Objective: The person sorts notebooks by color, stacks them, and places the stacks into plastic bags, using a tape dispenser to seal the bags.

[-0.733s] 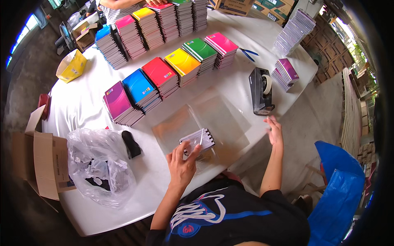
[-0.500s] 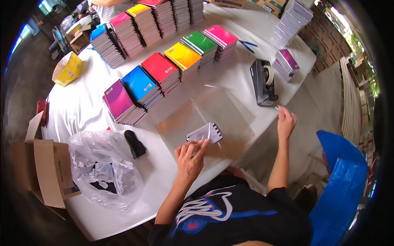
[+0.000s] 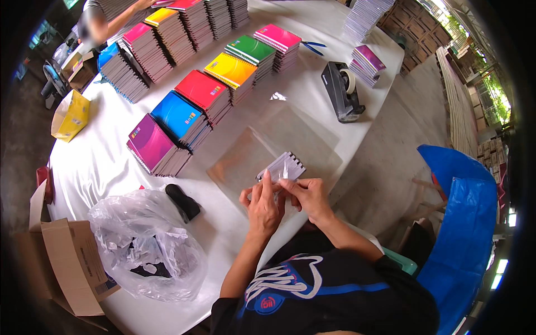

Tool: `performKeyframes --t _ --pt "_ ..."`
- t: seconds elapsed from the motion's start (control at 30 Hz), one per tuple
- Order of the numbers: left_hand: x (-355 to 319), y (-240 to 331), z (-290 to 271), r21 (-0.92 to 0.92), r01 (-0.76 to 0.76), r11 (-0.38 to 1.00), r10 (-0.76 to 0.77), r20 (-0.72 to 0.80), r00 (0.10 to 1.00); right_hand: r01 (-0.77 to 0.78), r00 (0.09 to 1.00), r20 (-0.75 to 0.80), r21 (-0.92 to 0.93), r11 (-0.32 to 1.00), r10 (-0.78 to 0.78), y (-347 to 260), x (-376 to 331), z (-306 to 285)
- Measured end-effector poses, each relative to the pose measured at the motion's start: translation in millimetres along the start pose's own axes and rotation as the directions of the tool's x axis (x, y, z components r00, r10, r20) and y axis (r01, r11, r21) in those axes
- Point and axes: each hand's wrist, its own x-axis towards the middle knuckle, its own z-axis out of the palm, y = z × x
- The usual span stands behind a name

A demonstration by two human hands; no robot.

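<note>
A small spiral notebook (image 3: 281, 165) with pale pages and black binding loops lies at a slant on a clear plastic sheet (image 3: 231, 162). Shiny clear film covers part of it. At its near-left edge, my left hand (image 3: 263, 205) is closed on the notebook, index finger stretched along it. My right hand (image 3: 311, 198) meets it at the near edge, thumb and fingers pinched together. Whatever is in that pinch is hidden. Beyond the sheet, a black tape dispenser (image 3: 341, 95) carries a roll of tape (image 3: 349, 81).
Colourful spiral notebooks (image 3: 204, 90) stand in stacked rows at the back. A clear plastic bag of scraps (image 3: 148, 245), a black object (image 3: 182, 202) and an open cardboard box (image 3: 72, 257) are to the left. Pliers (image 3: 314, 47) lie behind. Another person (image 3: 97, 25) is at far left.
My right hand has come from beside the tape dispenser, where it held a small whitish piece, to the notebook's near edge beside my left hand. The view has shifted slightly.
</note>
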Motion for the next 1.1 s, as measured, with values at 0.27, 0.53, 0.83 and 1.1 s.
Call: performKeyframes --t 0.27,0.53,0.83,1.1 --pt "9 6 -23 0.19 0.109 0.976 -0.147 0.199 0.969 0.202 0.976 -0.062 -0.119 0.972 -0.21 38 4 0" --pt "29 8 -19 0.016 0.234 0.972 -0.226 0.342 0.912 -0.065 0.987 0.123 -0.302 0.951 0.107 54 25 -42" --pt "56 78 5 -0.148 -0.562 0.814 0.567 0.415 0.712 -0.254 0.816 0.561 0.57 0.781 -0.144 -2 52 -125" --pt "30 44 76 0.347 0.405 0.846 -0.464 0.106 0.879 0.367 0.833 0.174 0.536 0.761 -0.525 -123 146 -302"
